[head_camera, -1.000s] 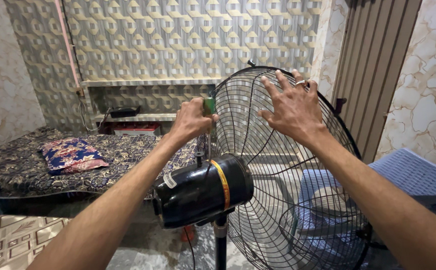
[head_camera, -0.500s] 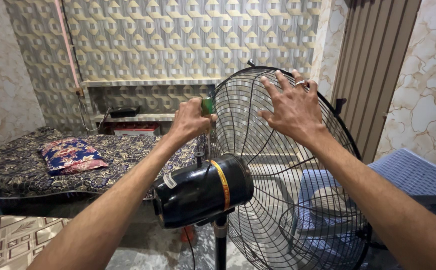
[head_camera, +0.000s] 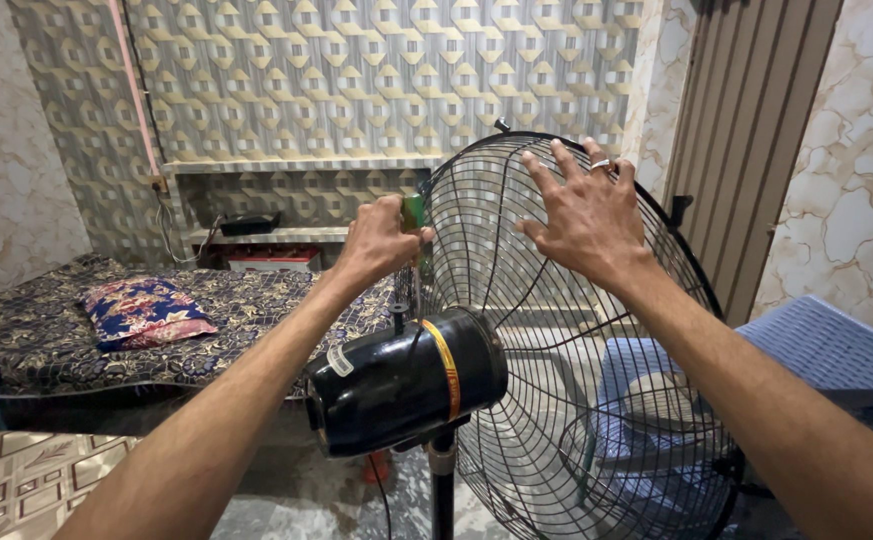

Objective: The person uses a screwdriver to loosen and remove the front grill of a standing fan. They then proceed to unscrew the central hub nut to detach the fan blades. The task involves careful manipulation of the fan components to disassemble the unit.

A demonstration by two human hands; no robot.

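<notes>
A pedestal fan stands in front of me, seen from behind: black motor housing with an orange band, and a black wire cage on a pole. My left hand is closed around a green-handled tool held at the cage's upper left rim. My right hand, a ring on one finger, rests flat with fingers spread on the top of the cage's back.
A low bed with dark patterned cover and a floral pillow lies at left. A blue plastic chair stands at right, behind the cage. Wall shelves hold a dark object. A ribbed door is at right.
</notes>
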